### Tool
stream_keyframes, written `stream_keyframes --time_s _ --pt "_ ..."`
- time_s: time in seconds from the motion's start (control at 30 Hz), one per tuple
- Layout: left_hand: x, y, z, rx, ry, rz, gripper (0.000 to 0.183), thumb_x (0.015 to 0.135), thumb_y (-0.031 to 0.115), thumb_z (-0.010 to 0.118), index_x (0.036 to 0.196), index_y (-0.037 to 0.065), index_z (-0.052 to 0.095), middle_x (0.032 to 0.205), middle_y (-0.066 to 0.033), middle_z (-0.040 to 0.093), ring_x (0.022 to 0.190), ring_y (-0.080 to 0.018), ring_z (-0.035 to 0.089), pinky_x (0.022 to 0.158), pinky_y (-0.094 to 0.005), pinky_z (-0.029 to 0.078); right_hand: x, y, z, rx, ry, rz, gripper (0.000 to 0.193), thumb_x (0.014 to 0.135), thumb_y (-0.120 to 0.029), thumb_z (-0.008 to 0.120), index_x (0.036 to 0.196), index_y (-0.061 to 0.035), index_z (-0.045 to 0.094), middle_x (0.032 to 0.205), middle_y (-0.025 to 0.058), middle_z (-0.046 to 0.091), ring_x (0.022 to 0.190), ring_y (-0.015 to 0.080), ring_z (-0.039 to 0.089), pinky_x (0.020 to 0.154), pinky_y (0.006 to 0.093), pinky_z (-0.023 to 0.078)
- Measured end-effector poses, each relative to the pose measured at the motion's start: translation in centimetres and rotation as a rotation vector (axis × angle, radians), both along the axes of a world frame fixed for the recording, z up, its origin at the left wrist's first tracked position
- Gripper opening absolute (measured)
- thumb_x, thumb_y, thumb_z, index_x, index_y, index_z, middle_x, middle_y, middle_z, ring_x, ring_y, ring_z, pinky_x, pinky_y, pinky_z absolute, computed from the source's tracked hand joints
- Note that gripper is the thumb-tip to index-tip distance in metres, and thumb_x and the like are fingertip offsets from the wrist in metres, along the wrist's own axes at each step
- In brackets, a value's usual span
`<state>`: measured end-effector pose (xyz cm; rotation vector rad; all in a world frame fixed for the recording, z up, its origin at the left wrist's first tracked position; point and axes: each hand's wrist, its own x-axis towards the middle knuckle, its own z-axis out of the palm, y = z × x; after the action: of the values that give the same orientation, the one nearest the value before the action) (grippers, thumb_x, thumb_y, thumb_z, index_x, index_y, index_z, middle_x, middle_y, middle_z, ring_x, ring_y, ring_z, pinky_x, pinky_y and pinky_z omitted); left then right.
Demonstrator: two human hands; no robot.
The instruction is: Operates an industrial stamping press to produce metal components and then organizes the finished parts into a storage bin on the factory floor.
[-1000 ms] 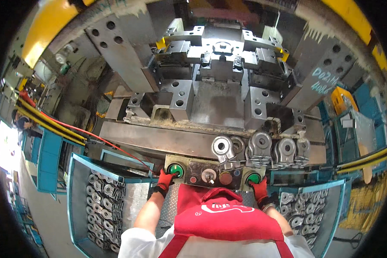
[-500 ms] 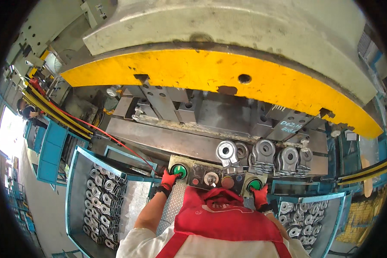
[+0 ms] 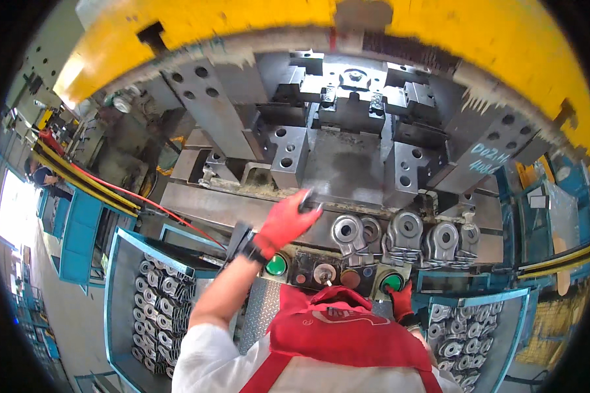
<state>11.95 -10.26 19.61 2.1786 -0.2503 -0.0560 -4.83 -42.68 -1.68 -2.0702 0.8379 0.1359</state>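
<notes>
My left hand (image 3: pixel 287 224), in a red glove with dark-smudged fingertips, reaches forward over the bed plate (image 3: pixel 236 208) of a large press. Its thumb and fingers are apart, and I see nothing held in them. My right hand (image 3: pixel 402 300), also red-gloved, stays at the right green button (image 3: pixel 392 282), fingers stretched toward it. The left green button (image 3: pixel 276 264) lies uncovered beneath my left wrist. Ahead, a shiny metal part (image 3: pixel 354 79) sits in the lit die (image 3: pixel 351 116). Several grey ring-ended metal parts (image 3: pixel 408 227) stand in a row on the bed's near edge.
Above the die hangs the yellow press ram (image 3: pixel 255 26). Steel blocks (image 3: pixel 288 157) flank the die opening. A left blue-edged bin (image 3: pixel 115 295) and a right one (image 3: pixel 519 327) hold stacked metal parts. A red hose (image 3: pixel 170 213) runs at left; a person (image 3: pixel 44 175) is far left.
The yellow ram has risen, revealing the die and the part inside. My left hand has left its green button and moved forward and right. My right hand remains by its button.
</notes>
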Motion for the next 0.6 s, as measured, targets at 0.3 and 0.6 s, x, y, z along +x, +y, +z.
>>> stream_keyframes --time_s 0.3,0.6 --pt "25.9 -13.2 5.6 0.496 -0.254 0.45 0.091 0.066 0.058 0.054 0.13 0.001 0.023 0.123 -0.0245 0.039 0.113 -0.0362 0.039 0.092 -0.0412 0.034 -3.2 1.5 1.9 0.51 -0.247 -0.316 0.07 0.069 -0.019 0.068 0.123 0.0067 0.032 0.12 0.0186 0.042 0.11 0.0247 0.04 0.093 0.0307 0.031" --pt "40.6 -16.3 0.7 0.815 -0.081 -0.017 0.081 0.076 0.058 0.037 0.135 0.011 0.01 0.131 -0.012 0.035 0.121 -0.029 0.034 0.099 -0.0389 0.029 -4.0 6.0 5.3 0.086 -0.456 -0.455 0.044 0.077 -0.005 0.056 0.118 0.0025 0.041 0.111 0.0176 0.047 0.104 0.0263 0.046 0.091 0.0341 0.034"
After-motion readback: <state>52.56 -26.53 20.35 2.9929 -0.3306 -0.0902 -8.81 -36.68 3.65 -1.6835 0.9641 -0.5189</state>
